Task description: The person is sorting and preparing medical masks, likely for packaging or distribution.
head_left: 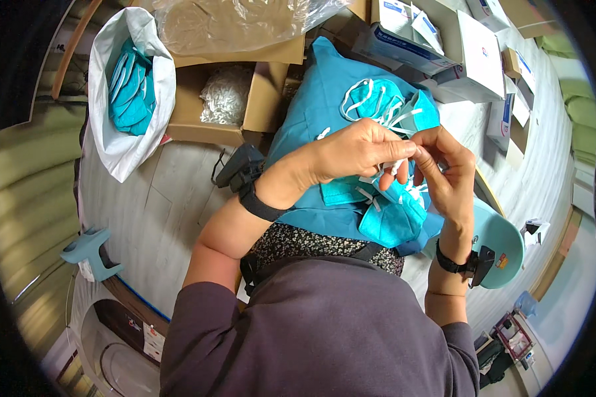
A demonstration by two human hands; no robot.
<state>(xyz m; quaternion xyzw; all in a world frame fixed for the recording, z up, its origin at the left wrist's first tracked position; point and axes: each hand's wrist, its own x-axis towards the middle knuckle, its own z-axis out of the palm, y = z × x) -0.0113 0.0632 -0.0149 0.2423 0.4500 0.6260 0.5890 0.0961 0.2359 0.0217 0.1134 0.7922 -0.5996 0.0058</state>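
Above the cloth on my lap, the fingertips of my left hand (367, 151) and my right hand (449, 165) meet in a pinch. A small white strap end (395, 165) shows among the curled fingers of my left hand. What lies between the right thumb and forefinger is too small to make out. Right below the hands is a teal face mask (394, 221) with white straps. Beyond them lie another teal mask (380, 94) and a folded one (422, 114), their straps loose. All rest on a blue cloth (304, 99).
At the far left, a white sack (131, 155) holds several teal mask pieces. Beside it, a cardboard box (208, 133) contains a bag of white bits (226, 96). White-and-blue cartons (473, 73) stand far right. A pale teal stool (503, 231) is by my right forearm.
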